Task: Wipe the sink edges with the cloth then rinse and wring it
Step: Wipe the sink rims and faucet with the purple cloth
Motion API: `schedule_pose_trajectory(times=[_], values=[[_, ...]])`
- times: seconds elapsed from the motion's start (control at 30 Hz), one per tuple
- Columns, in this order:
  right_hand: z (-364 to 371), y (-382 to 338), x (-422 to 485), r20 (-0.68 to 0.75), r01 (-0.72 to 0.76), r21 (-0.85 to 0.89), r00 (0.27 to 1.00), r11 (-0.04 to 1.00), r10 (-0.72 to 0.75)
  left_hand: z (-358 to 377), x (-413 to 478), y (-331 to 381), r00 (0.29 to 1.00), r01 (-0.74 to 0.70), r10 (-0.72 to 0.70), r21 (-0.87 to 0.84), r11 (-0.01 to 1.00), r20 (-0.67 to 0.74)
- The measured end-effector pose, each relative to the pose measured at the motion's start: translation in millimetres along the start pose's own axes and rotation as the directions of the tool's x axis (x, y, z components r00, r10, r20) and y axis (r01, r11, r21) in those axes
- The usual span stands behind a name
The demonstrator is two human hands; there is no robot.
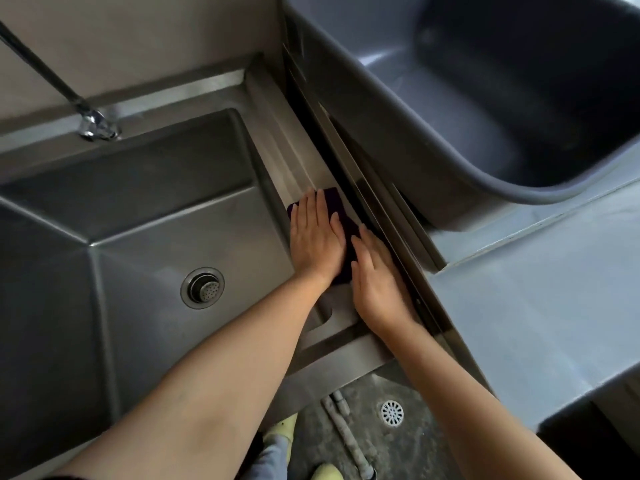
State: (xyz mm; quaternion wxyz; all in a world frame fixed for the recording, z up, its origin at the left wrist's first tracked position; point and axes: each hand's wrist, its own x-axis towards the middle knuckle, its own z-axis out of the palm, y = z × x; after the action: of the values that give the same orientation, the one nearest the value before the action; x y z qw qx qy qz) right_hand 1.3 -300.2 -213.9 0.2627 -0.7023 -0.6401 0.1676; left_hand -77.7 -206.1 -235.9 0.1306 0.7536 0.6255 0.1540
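A dark purple cloth (338,207) lies flat on the right edge (280,143) of the steel sink. My left hand (315,237) presses palm-down on the cloth, fingers straight and pointing away from me. My right hand (377,282) lies palm-down just beside it, nearer to me, its fingertips on the cloth's right part. Most of the cloth is hidden under the two hands. The sink basin is dry-looking, with a round drain strainer (202,288) in its floor. The faucet (93,126) stands at the back left, with no water running.
A large grey plastic tub (485,133) sits on the grey counter (536,306) right of the sink, past a dark gap and a raised metal lip. Below are a floor drain (392,413), a pipe and my shoes.
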Motion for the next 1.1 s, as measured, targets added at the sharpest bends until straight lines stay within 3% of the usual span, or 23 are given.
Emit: schedule_pose_trajectory(times=[0.27, 0.47, 0.63, 1.1], values=[[14.4, 0.3, 22.6, 0.141, 0.063, -0.257, 0.99, 0.964, -0.027, 0.0, 47.8, -18.5, 1.0, 0.001, -0.001, -0.012, 1.0, -0.01], [27.3, -6.9, 71.5, 0.181, 0.094, -0.469, 0.983, 0.878, -0.009, -0.8, 86.0, -33.9, 0.998, -0.013, 0.013, -0.003, 1.0, -0.057], [35.3, -11.7, 107.2, 0.206, 0.128, -0.389, 0.977, 0.912, -0.05, -3.8, 124.0, -48.3, 0.996, -0.02, 0.022, 0.015, 1.0, -0.087], [64.8, -30.0, 191.1, 0.149, 0.072, -0.5, 0.989, 0.863, 0.004, -6.3, 229.7, -87.6, 0.994, -0.015, 0.018, 0.027, 1.0, -0.111]])
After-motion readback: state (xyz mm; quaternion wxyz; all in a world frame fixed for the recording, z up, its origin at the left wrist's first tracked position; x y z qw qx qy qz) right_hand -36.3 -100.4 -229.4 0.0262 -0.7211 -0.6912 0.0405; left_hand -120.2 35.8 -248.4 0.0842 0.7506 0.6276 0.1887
